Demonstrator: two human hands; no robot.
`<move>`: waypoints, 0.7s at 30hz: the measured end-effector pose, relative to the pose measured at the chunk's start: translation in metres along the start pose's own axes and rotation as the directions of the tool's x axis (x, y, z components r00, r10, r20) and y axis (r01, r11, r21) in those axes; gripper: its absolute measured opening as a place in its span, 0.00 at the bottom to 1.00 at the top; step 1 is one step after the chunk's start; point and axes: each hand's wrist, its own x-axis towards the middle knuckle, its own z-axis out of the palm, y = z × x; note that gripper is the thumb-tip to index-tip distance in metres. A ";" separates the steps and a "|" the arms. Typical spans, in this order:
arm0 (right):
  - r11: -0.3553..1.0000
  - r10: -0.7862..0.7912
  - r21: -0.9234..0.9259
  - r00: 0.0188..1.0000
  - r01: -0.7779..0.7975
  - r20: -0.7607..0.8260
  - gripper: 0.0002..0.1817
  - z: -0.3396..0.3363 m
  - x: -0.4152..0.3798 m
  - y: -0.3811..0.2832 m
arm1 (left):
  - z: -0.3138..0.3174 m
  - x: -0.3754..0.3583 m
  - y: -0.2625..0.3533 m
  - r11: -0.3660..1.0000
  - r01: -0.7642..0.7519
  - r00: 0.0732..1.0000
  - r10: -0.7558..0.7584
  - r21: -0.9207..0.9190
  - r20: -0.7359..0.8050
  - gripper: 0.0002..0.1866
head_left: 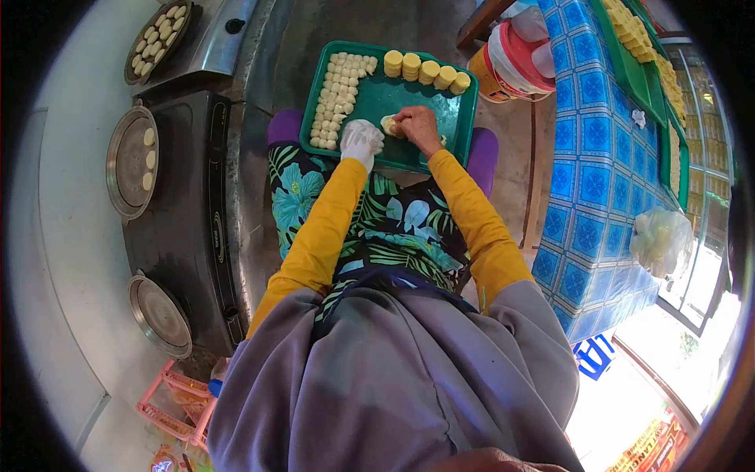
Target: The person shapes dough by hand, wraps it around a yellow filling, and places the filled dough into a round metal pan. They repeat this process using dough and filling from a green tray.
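A green tray rests on my lap. Rows of small pale dough balls fill its left side, and short stacks of yellow round discs line its far edge. My left hand, in a white glove, is curled at the near edge beside the dough balls; what its fingers hold, if anything, is hidden. My bare right hand is closed over the tray, its fingers on a pale piece of dough. A few small crumbs lie right of that hand.
Left stands a black stove bearing round metal pans, one with several dough pieces; another full pan sits farther back. To the right are a table with blue checked cloth, green trays and a red-lidded bucket.
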 end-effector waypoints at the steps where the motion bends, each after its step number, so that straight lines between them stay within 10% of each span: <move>1: 0.944 0.264 0.168 0.954 -0.285 0.140 0.09 -0.010 0.004 -0.012 | 0.001 0.001 -0.002 0.804 -0.317 0.946 0.305 0.503 0.109 0.07; 3: 0.782 0.474 0.279 0.823 -0.557 0.314 0.07 -0.017 0.007 -0.017 | 0.005 0.004 -0.008 -0.332 -0.535 0.634 0.450 0.777 0.629 0.09; 4: 0.743 0.458 0.364 0.823 -0.562 0.337 0.07 -0.017 0.008 -0.013 | 0.003 0.014 -0.023 -0.330 -0.536 0.634 0.450 0.777 0.628 0.09; 6: 0.697 0.438 0.445 0.825 -0.563 0.357 0.07 -0.020 0.013 -0.007 | -0.002 0.039 -0.058 0.582 -0.501 0.843 0.495 0.640 0.210 0.09; 7: 0.711 0.406 0.411 0.811 -0.570 0.422 0.09 -0.021 0.016 -0.004 | 0.008 0.029 -0.045 0.582 -0.502 0.843 0.496 0.640 0.209 0.09; 9: 0.724 0.378 0.375 0.788 -0.579 0.487 0.11 -0.024 0.017 -0.004 | 0.033 -0.007 -0.005 0.998 -0.066 0.991 0.065 -0.009 -0.116 0.08; 16: 0.735 0.427 0.352 0.799 -0.579 0.423 0.08 -0.026 0.020 -0.019 | 0.030 0.007 -0.019 0.998 -0.055 0.965 0.045 -0.029 -0.258 0.08; 18: 0.720 0.464 0.336 0.781 -0.607 0.417 0.08 -0.027 0.020 -0.020 | 0.006 0.043 -0.066 0.747 -0.401 0.867 0.496 0.529 -0.044 0.07; 21: 0.678 0.446 0.407 0.783 -0.612 0.434 0.07 -0.028 0.017 -0.013 | 0.027 0.016 -0.036 0.921 -0.252 0.933 0.313 0.298 -0.179 0.07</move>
